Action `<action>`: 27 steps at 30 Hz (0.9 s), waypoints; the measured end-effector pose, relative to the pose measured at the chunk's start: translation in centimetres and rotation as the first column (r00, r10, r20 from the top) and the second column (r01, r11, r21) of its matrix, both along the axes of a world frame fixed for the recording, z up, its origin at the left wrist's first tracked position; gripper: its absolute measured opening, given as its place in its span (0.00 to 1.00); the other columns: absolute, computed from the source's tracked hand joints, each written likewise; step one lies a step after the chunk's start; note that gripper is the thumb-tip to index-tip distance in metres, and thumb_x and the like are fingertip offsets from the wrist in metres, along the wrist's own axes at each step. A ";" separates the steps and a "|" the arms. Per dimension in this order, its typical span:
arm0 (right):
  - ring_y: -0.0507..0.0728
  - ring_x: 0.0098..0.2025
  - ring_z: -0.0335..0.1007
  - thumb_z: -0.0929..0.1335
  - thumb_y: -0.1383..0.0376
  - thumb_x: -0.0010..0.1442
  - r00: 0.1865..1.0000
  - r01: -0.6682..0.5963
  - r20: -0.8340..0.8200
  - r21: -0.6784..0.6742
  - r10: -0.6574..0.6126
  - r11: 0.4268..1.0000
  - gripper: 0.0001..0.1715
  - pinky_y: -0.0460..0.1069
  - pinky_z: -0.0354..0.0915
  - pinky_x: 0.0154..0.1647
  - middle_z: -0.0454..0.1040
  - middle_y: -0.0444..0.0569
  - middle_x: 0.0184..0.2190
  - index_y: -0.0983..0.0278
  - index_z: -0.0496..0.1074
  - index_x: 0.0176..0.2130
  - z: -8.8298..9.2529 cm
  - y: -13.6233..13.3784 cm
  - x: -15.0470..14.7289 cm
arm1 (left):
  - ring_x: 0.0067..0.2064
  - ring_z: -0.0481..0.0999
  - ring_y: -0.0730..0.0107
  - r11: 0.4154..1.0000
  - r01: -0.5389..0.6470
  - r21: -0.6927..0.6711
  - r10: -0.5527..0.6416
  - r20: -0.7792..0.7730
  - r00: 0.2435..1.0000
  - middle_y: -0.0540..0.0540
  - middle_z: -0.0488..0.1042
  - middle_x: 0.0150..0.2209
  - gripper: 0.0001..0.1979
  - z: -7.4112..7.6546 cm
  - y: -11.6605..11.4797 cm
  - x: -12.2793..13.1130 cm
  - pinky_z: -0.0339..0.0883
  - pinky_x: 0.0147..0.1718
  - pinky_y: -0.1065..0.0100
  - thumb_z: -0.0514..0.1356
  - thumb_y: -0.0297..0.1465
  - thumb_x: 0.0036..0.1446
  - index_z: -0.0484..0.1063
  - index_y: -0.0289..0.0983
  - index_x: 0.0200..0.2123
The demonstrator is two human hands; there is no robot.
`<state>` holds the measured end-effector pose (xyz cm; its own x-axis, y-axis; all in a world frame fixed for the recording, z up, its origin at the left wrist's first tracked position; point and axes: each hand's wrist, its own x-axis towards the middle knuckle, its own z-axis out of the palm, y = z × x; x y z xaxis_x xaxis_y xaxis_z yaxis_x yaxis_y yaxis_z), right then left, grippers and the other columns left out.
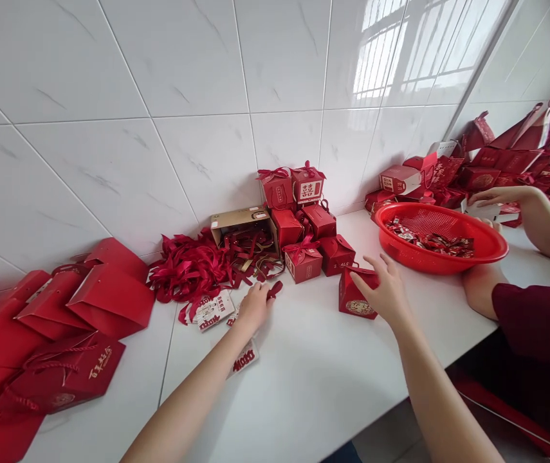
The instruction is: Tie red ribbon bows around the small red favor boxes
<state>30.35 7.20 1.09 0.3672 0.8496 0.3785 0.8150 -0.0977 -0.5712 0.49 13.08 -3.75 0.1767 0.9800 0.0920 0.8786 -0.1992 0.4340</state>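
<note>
As the left hand gripped a ribbon slanting away rightward, the right hand splayed at a box, gold emblem nearside!

The right hand partly hides a box; the left forearm, a card; the right edge crops a sleeve.

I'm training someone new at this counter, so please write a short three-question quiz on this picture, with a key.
1. What does the left hand hold?
2. True or false: in this view, the cardboard box is left of the red basket.
3. Fill in: the red box by the right hand bears a ____ emblem.

Key: 1. A dark red strip. 2. True. 3. Gold.
</note>
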 end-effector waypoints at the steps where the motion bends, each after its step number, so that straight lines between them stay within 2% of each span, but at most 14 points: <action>1: 0.71 0.67 0.49 0.66 0.50 0.59 0.998 0.029 -0.049 0.027 -0.028 0.999 0.31 0.66 0.54 0.61 0.55 0.63 0.65 0.61 0.67 0.58 -0.5 -0.7 0.0 | 0.45 0.73 0.61 1.000 0.004 -0.003 -0.004 0.001 1.000 0.44 0.74 0.42 0.08 0.3 -0.2 -0.8 0.66 0.46 0.57 0.60 0.33 0.60 0.72 0.35 0.39; 3: 0.72 0.67 0.49 0.67 0.51 0.59 0.986 0.102 -0.143 0.116 -0.085 0.988 0.31 0.66 0.57 0.60 0.55 0.64 0.64 0.63 0.67 0.57 -1.6 -2.1 -0.2 | 0.42 0.74 0.60 1.000 0.002 0.000 -0.002 0.020 1.000 0.44 0.76 0.38 0.07 1.1 -0.5 -2.1 0.66 0.44 0.59 0.59 0.33 0.60 0.73 0.36 0.35; 6: 0.70 0.65 0.53 0.67 0.53 0.60 0.970 0.179 -0.216 0.330 -0.111 0.927 0.25 0.66 0.57 0.60 0.59 0.64 0.62 0.64 0.70 0.52 -2.9 -4.3 -1.6 | 0.39 0.75 0.59 1.000 -0.003 0.015 0.002 0.097 0.995 0.43 0.77 0.34 0.10 2.2 -1.4 -3.4 0.65 0.40 0.63 0.56 0.34 0.61 0.74 0.38 0.31; 8: 0.68 0.62 0.57 0.67 0.57 0.61 0.975 0.113 -0.220 0.447 -0.013 0.887 0.17 0.66 0.57 0.60 0.64 0.62 0.57 0.63 0.72 0.47 -3.6 -5.7 -3.4 | 0.36 0.75 0.61 1.000 0.000 0.018 -0.003 0.172 0.985 0.44 0.78 0.33 0.12 2.8 -2.6 -4.0 0.65 0.38 0.64 0.54 0.37 0.62 0.75 0.38 0.32; 10: 0.66 0.58 0.64 0.67 0.59 0.62 0.970 -0.034 -0.196 0.484 0.146 0.874 0.11 0.63 0.61 0.57 0.69 0.59 0.51 0.62 0.73 0.41 -4.4 -7.0 -5.6 | 0.34 0.76 0.62 1.000 0.001 0.013 -0.004 0.253 0.967 0.46 0.78 0.31 0.15 3.1 -4.3 -4.5 0.66 0.36 0.66 0.53 0.40 0.62 0.75 0.38 0.32; 12: 0.63 0.51 0.70 0.66 0.61 0.62 0.932 -0.215 -0.180 0.419 0.313 0.882 0.08 0.59 0.68 0.51 0.72 0.55 0.46 0.61 0.74 0.37 -5.2 -7.8 -8.1 | 0.33 0.76 0.64 1.000 0.000 0.006 -0.002 0.326 0.946 0.47 0.78 0.30 0.18 3.2 -6.0 -4.8 0.67 0.34 0.67 0.52 0.42 0.62 0.75 0.37 0.32; 14: 0.61 0.47 0.73 0.66 0.61 0.62 0.863 -0.389 -0.227 0.271 0.451 0.881 0.08 0.54 0.71 0.43 0.73 0.54 0.45 0.60 0.74 0.35 -6.0 -8.4 -10.6 | 0.32 0.76 0.64 1.000 0.000 -0.003 0.001 0.378 0.926 0.47 0.78 0.29 0.19 3.3 -7.0 -5.0 0.68 0.33 0.68 0.53 0.45 0.61 0.75 0.37 0.31; 16: 0.60 0.47 0.73 0.65 0.62 0.63 0.776 -0.535 -0.322 0.119 0.543 0.836 0.08 0.53 0.72 0.41 0.72 0.55 0.46 0.60 0.74 0.38 -6.6 -8.8 -12.8 | 0.32 0.76 0.64 1.000 -0.006 -0.009 0.009 0.410 0.912 0.46 0.77 0.29 0.21 3.6 -6.6 -5.1 0.68 0.33 0.67 0.53 0.46 0.60 0.74 0.36 0.31; 17: 0.60 0.48 0.72 0.65 0.63 0.63 0.741 -0.588 -0.360 0.060 0.567 0.807 0.08 0.53 0.72 0.42 0.71 0.55 0.48 0.60 0.74 0.39 -6.9 -9.0 -13.7 | 0.33 0.77 0.64 1.000 -0.011 -0.012 0.015 0.422 0.906 0.45 0.78 0.29 0.21 3.7 -5.9 -5.1 0.69 0.33 0.67 0.53 0.47 0.61 0.74 0.35 0.33; 19: 0.61 0.52 0.70 0.66 0.64 0.62 0.710 -0.644 -0.381 -0.013 0.592 0.765 0.09 0.57 0.70 0.50 0.70 0.56 0.50 0.60 0.73 0.42 -7.4 -9.5 -15.1 | 0.36 0.78 0.63 1.000 -0.015 -0.022 0.023 0.438 0.899 0.43 0.79 0.35 0.23 4.0 -3.8 -4.8 0.70 0.35 0.66 0.50 0.48 0.62 0.73 0.35 0.43; 22: 0.64 0.57 0.66 0.67 0.66 0.60 0.724 -0.648 -0.359 -0.063 0.588 0.759 0.12 0.61 0.64 0.58 0.69 0.57 0.52 0.61 0.73 0.45 -7.9 -10.1 -16.1 | 0.46 0.78 0.60 0.999 -0.004 -0.046 0.023 0.420 0.907 0.37 0.77 0.48 0.28 4.0 -1.7 -4.5 0.71 0.43 0.62 0.49 0.48 0.63 0.63 0.35 0.58; 24: 0.64 0.58 0.64 0.67 0.67 0.60 0.733 -0.641 -0.353 -0.071 0.582 0.764 0.13 0.61 0.63 0.58 0.68 0.57 0.53 0.61 0.73 0.45 -8.1 -10.4 -16.0 | 0.56 0.72 0.54 0.998 0.011 -0.055 0.010 0.369 0.930 0.34 0.72 0.55 0.29 3.5 -2.3 -4.6 0.66 0.52 0.56 0.53 0.47 0.61 0.62 0.36 0.59; 27: 0.63 0.59 0.64 0.67 0.66 0.60 0.731 -0.650 -0.342 -0.084 0.591 0.756 0.12 0.60 0.64 0.58 0.68 0.56 0.54 0.60 0.73 0.45 -8.3 -10.5 -15.7 | 0.66 0.56 0.39 0.998 0.027 -0.065 -0.010 0.260 0.966 0.31 0.65 0.61 0.33 1.6 -6.3 -5.3 0.50 0.61 0.43 0.64 0.44 0.51 0.66 0.35 0.57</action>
<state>14.69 -3.28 -7.25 -0.2044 0.9661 0.1580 0.5400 0.2459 -0.8049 -4.84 6.80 -2.11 0.1735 0.9822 0.0713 0.7306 -0.1769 0.6595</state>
